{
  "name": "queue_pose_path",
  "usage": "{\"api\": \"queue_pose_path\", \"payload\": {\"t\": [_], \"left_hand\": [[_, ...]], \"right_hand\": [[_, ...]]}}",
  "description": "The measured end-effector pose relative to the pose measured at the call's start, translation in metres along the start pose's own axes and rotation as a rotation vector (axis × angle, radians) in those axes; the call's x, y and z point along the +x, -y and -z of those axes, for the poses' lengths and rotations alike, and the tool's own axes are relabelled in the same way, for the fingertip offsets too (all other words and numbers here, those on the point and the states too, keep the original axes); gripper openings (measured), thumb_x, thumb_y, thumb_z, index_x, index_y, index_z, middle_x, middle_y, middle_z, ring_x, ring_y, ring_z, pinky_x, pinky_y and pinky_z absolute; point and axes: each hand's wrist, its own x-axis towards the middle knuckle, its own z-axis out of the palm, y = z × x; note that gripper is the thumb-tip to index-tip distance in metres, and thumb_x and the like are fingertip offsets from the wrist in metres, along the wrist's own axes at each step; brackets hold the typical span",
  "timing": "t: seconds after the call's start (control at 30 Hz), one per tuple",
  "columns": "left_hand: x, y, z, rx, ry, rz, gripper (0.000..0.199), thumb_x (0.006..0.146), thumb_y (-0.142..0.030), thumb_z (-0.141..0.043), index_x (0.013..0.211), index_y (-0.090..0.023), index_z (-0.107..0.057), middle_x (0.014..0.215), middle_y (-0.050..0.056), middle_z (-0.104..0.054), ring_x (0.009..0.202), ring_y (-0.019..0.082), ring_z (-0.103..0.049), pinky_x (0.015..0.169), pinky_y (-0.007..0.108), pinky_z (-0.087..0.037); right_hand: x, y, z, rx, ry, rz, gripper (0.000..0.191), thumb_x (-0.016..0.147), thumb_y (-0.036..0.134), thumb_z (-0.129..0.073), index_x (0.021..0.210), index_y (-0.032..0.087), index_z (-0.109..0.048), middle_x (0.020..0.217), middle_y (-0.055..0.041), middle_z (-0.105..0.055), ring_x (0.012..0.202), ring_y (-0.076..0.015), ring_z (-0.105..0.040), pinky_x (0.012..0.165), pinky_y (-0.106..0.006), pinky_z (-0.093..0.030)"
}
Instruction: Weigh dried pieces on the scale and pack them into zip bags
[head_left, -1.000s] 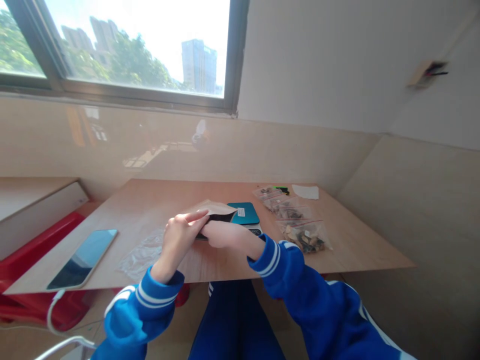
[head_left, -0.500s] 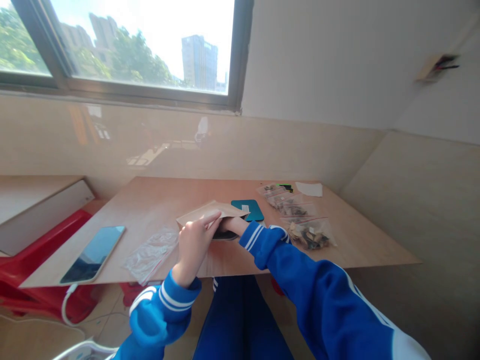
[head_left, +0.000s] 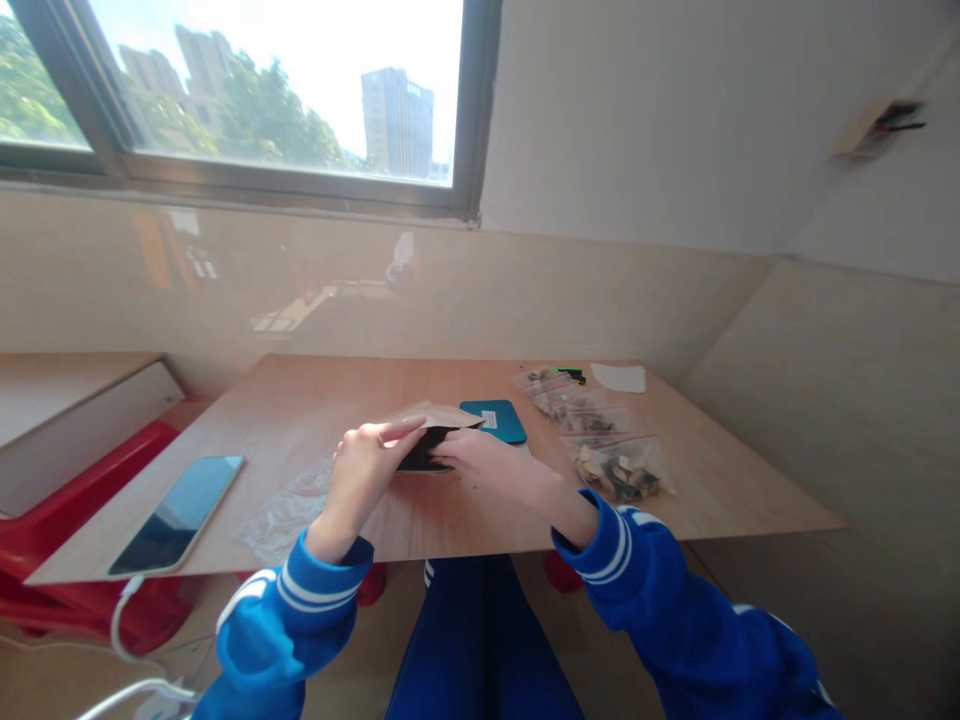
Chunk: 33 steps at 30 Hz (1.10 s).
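Observation:
A brown kraft-paper pouch [head_left: 444, 412] lies on the table with its dark mouth facing me. My left hand [head_left: 362, 472] is closed on the upper left edge of that mouth, thumb and fingers holding it up. At the opening is my right hand [head_left: 499, 465], its fingertips just inside and drawn together. What they hold, if anything, I cannot make out. Just behind the pouch sits a flat teal square [head_left: 508, 424] with a white label. A crumpled clear plastic bag [head_left: 289, 515] lies left of my left hand, partly covered by it.
Several clear zip bags of dried brown pieces [head_left: 619, 470] lie in a row at the right. Behind them are a black-and-green item [head_left: 571, 376] and a white paper [head_left: 619, 377]. A phone [head_left: 180, 515] with a white cable lies near the table's left front edge, beside a red stool [head_left: 82, 490].
My right hand has drawn back toward me and right, from deep inside the pouch to its mouth. My left hand and the pouch have shifted slightly left.

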Motion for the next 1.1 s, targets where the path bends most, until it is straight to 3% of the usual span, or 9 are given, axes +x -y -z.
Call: {"api": "queue_pose_path", "payload": {"t": [0.13, 0.23, 0.33, 0.47, 0.67, 0.83, 1.0, 1.03, 1.1], "left_hand": [[0.007, -0.002, 0.009, -0.068, 0.012, -0.002, 0.032, 0.081, -0.049, -0.059, 0.101, -0.031, -0.075, 0.103, 0.001, -0.075, 0.103, 0.025, -0.068, 0.088, 0.033, -0.051], [0.011, -0.001, 0.013, -0.107, 0.003, -0.015, 0.035, 0.080, -0.051, -0.058, 0.102, -0.029, -0.075, 0.103, 0.002, -0.075, 0.103, 0.025, -0.068, 0.087, 0.032, -0.051], [0.013, 0.000, 0.014, -0.119, -0.008, -0.017, 0.035, 0.080, -0.051, -0.059, 0.102, -0.029, -0.075, 0.101, 0.002, -0.075, 0.101, 0.025, -0.068, 0.084, 0.031, -0.052], [0.013, 0.001, 0.013, -0.091, -0.013, 0.009, 0.034, 0.079, -0.052, -0.060, 0.100, -0.031, -0.076, 0.099, 0.001, -0.076, 0.102, 0.026, -0.068, 0.083, 0.032, -0.053], [0.015, 0.006, 0.013, -0.069, -0.014, 0.020, 0.035, 0.078, -0.055, -0.060, 0.101, -0.033, -0.075, 0.100, 0.001, -0.076, 0.103, 0.027, -0.068, 0.082, 0.033, -0.052], [0.014, 0.005, 0.013, -0.076, -0.008, 0.024, 0.035, 0.077, -0.055, -0.060, 0.100, -0.033, -0.076, 0.100, 0.001, -0.076, 0.102, 0.027, -0.068, 0.083, 0.034, -0.051], [0.011, 0.000, 0.010, -0.081, 0.006, 0.039, 0.032, 0.077, -0.052, -0.061, 0.099, -0.033, -0.076, 0.098, 0.000, -0.076, 0.100, 0.026, -0.068, 0.084, 0.033, -0.051], [0.011, -0.001, 0.008, -0.073, 0.004, 0.043, 0.031, 0.078, -0.052, -0.061, 0.099, -0.034, -0.076, 0.098, 0.000, -0.076, 0.100, 0.026, -0.069, 0.084, 0.033, -0.051], [0.010, -0.003, 0.005, -0.037, -0.002, 0.057, 0.030, 0.078, -0.052, -0.061, 0.098, -0.034, -0.076, 0.097, 0.000, -0.077, 0.098, 0.027, -0.069, 0.082, 0.034, -0.052]], "right_hand": [[-0.016, 0.003, 0.038, 0.227, 0.036, -0.096, 0.026, 0.089, 0.022, -0.056, 0.110, 0.024, -0.070, 0.112, -0.0016, -0.073, 0.102, -0.0197, -0.068, 0.093, -0.035, -0.054], [-0.030, -0.031, 0.056, 0.466, -0.210, -0.243, 0.030, 0.088, 0.036, -0.059, 0.116, 0.027, -0.068, 0.115, -0.0017, -0.071, 0.104, -0.0212, -0.068, 0.093, -0.038, -0.054], [-0.038, -0.086, 0.050, 0.351, -0.503, -0.386, 0.034, 0.089, 0.037, -0.057, 0.118, 0.023, -0.066, 0.121, -0.0070, -0.068, 0.110, -0.0221, -0.065, 0.096, -0.039, -0.052], [-0.037, -0.139, 0.019, -0.010, -0.330, -0.515, 0.029, 0.091, 0.027, -0.051, 0.110, 0.016, -0.070, 0.113, -0.0114, -0.072, 0.102, -0.0235, -0.068, 0.089, -0.040, -0.054], [-0.036, -0.156, -0.011, -0.198, -0.189, -0.488, 0.027, 0.084, 0.014, -0.056, 0.105, 0.015, -0.072, 0.122, -0.0148, -0.067, 0.124, -0.0269, -0.054, 0.108, -0.050, -0.036], [-0.040, -0.138, -0.004, -0.294, -0.139, -0.441, 0.036, 0.082, 0.010, -0.052, 0.114, 0.015, -0.068, 0.135, -0.0158, -0.056, 0.132, -0.0287, -0.042, 0.110, -0.054, -0.030], [-0.032, -0.058, 0.022, -0.038, -0.518, -0.209, 0.034, 0.084, 0.005, -0.037, 0.088, 0.019, -0.069, 0.097, -0.0071, -0.070, 0.098, -0.0180, -0.063, 0.091, -0.035, -0.049], [-0.029, -0.039, 0.025, 0.019, -0.483, -0.145, 0.036, 0.084, 0.004, -0.036, 0.082, 0.020, -0.069, 0.089, -0.0050, -0.070, 0.091, -0.0170, -0.064, 0.087, -0.034, -0.050], [-0.020, -0.010, 0.023, 0.051, -0.253, -0.042, 0.040, 0.081, 0.000, -0.036, 0.083, 0.022, -0.070, 0.089, -0.0023, -0.072, 0.091, -0.0157, -0.065, 0.090, -0.032, -0.050]]}}
